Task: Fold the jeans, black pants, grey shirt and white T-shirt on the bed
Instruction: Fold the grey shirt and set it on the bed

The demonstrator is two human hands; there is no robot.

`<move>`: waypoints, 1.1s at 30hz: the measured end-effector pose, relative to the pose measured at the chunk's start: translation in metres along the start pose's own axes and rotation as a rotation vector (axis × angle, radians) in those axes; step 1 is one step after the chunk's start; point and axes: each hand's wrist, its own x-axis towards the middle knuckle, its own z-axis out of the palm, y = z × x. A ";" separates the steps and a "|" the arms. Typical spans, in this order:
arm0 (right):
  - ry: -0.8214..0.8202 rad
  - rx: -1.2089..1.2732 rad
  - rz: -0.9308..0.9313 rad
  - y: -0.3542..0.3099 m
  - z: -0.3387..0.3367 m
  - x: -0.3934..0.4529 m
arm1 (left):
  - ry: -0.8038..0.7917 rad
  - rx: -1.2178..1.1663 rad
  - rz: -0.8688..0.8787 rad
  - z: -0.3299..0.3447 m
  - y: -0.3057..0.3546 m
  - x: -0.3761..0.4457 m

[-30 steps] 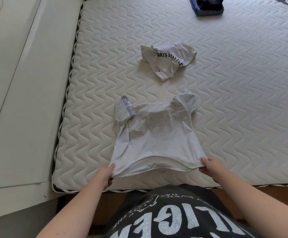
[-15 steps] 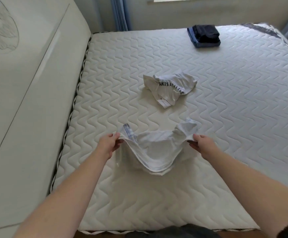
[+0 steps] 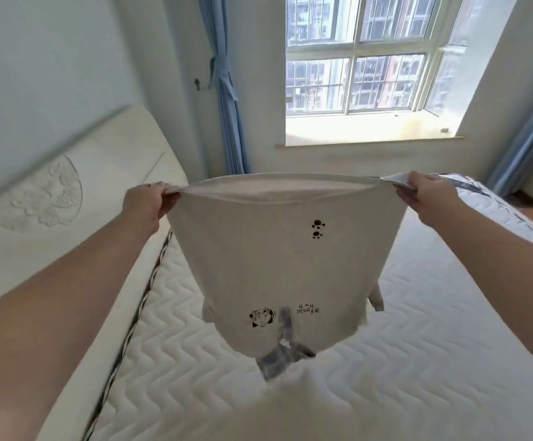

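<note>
While aloft, grey shirt [image 3: 278,259] between hands.

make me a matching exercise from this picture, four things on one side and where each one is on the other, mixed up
Things:
1. grey shirt
2. left hand
3. curtain
4. headboard

Places:
A. tied back beside the window
B. held up in the air above the mattress
C. along the left edge of the bed
D. gripping one corner of the hem

Pairs: 1-B, 2-D, 3-A, 4-C
</note>
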 end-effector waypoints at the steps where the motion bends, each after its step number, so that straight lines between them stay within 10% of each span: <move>1: 0.014 0.019 -0.017 -0.014 0.001 0.002 | 0.004 -0.036 0.016 0.002 0.013 0.003; 11: -0.125 0.096 -0.092 -0.036 -0.048 -0.004 | -0.005 -0.069 0.064 -0.014 0.032 -0.016; 33: 0.148 -0.730 0.810 0.393 -0.349 -0.234 | 0.271 0.402 -0.747 -0.260 -0.433 -0.249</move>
